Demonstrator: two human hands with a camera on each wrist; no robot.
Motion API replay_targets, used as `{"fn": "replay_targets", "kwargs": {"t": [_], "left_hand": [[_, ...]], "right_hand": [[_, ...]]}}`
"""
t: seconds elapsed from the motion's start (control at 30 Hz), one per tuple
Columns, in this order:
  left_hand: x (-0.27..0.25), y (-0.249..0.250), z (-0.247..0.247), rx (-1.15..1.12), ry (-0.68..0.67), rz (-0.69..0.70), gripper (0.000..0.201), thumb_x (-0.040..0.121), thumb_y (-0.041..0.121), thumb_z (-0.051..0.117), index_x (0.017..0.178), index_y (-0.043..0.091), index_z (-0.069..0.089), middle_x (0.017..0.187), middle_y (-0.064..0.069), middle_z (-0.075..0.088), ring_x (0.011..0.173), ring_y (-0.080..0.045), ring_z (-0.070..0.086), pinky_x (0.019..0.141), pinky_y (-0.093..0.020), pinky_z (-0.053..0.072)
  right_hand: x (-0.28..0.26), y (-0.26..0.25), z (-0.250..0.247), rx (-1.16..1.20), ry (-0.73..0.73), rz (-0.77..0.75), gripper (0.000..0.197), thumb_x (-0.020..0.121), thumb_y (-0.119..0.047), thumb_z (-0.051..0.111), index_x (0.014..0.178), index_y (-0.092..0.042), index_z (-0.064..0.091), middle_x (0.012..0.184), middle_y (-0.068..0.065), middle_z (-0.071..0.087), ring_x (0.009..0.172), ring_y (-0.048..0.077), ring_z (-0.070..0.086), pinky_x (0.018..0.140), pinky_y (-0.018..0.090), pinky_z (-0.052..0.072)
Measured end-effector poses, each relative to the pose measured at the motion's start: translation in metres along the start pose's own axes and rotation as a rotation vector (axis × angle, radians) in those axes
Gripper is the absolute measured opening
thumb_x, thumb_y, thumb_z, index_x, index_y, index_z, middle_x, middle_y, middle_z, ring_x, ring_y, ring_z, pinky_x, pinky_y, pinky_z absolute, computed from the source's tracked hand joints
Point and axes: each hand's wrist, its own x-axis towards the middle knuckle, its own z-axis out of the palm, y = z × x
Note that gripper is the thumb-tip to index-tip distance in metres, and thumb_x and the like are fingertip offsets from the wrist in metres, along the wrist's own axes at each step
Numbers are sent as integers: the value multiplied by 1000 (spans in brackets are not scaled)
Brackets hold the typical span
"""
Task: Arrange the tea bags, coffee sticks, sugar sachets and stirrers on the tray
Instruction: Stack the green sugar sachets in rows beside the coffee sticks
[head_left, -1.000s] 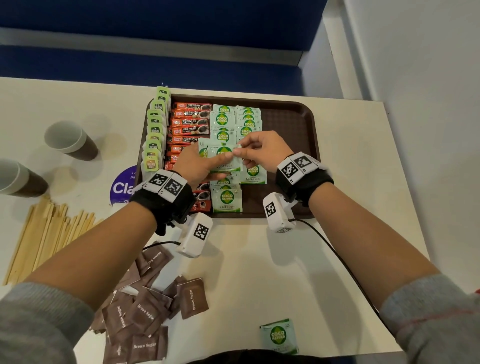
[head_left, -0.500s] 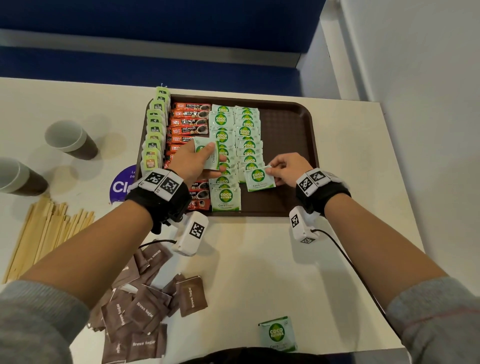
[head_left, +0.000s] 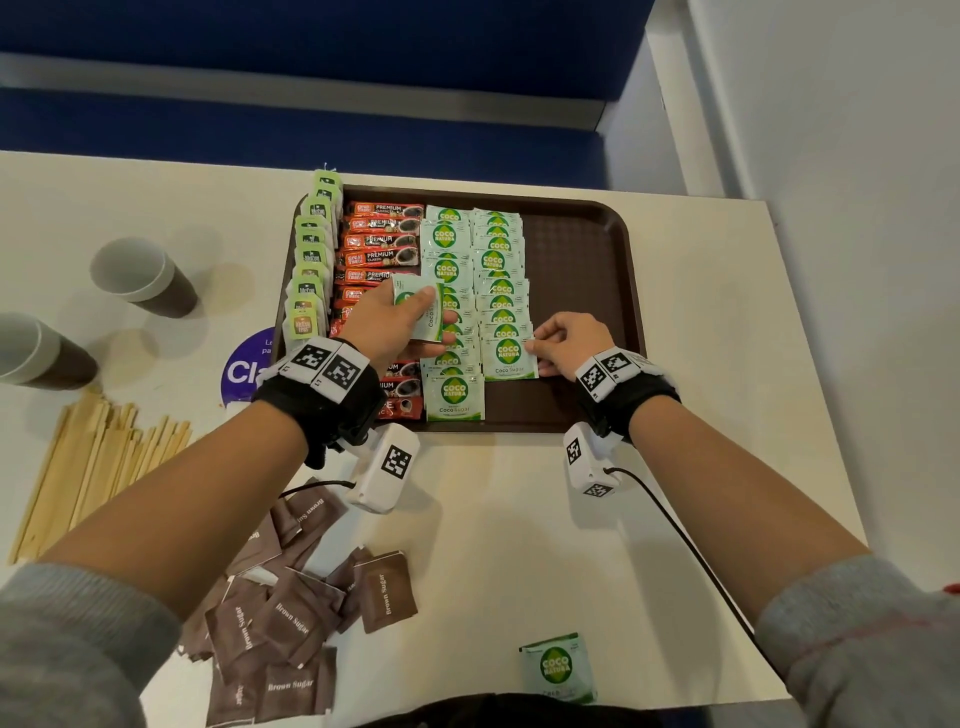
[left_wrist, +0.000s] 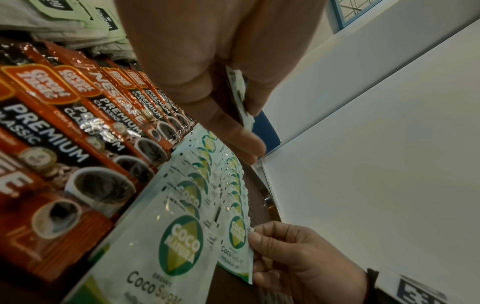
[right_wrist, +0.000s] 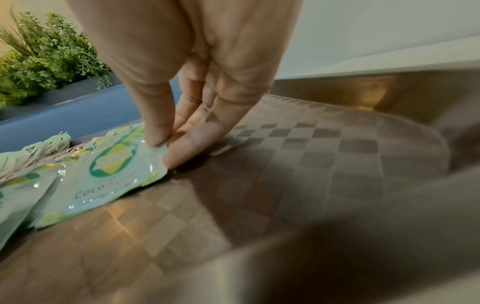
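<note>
Now, starting at your far left, the wooden stirrers (head_left: 98, 467) lie loose on the table (head_left: 519, 519), well apart from the tray (head_left: 582, 249), and the brown sugar sachets (head_left: 291, 613) sit heaped near your left forearm; both groups look not yet arranged. On the tray's left edge the tea bags (head_left: 310, 270) stand in a row, with the coffee sticks (head_left: 382, 244) just beside them. Your left hand (head_left: 389, 327) hovers over the coco sugar columns, thumb and fingers curled round a spare coco sugar sachet (head_left: 423, 312), probably kept ready as the next one to lay. Your right hand (head_left: 569, 345) pinches the right edge of the front sachet (head_left: 508, 356) of the second column, which rests flat on the tray, likely to square it. One more stray green sachet (head_left: 558, 667) lies at the table's near edge.
</note>
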Motion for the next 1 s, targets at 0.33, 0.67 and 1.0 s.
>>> {"fn": "replay_targets", "kwargs": {"t": [0.33, 0.67, 1.0], "left_hand": [[1, -2, 1, 15, -24, -45, 26, 98, 10, 49, 123, 5, 49, 91, -11, 67, 58, -14, 68, 51, -21, 56], [-5, -3, 6, 68, -94, 0, 31, 89, 10, 63, 117, 4, 53, 99, -11, 66, 69, -15, 68, 60, -23, 59], [-6, -3, 6, 369, -113, 53, 36, 78, 17, 75, 104, 16, 50, 72, -4, 65, 48, -5, 59, 46, -15, 48]], "right_hand": [[-1, -6, -3, -15, 107, -29, 16, 81, -23, 73, 86, -13, 62, 67, -3, 61, 55, 10, 63, 59, 23, 58], [-16, -60, 10, 61, -159, -312, 25, 79, -38, 72, 97, -23, 65, 84, 4, 62, 76, 16, 65, 70, 30, 59], [-23, -65, -6, 52, -272, -293, 20, 83, -19, 70, 96, -6, 64, 78, 4, 62, 68, 8, 59, 57, 14, 51]]}}
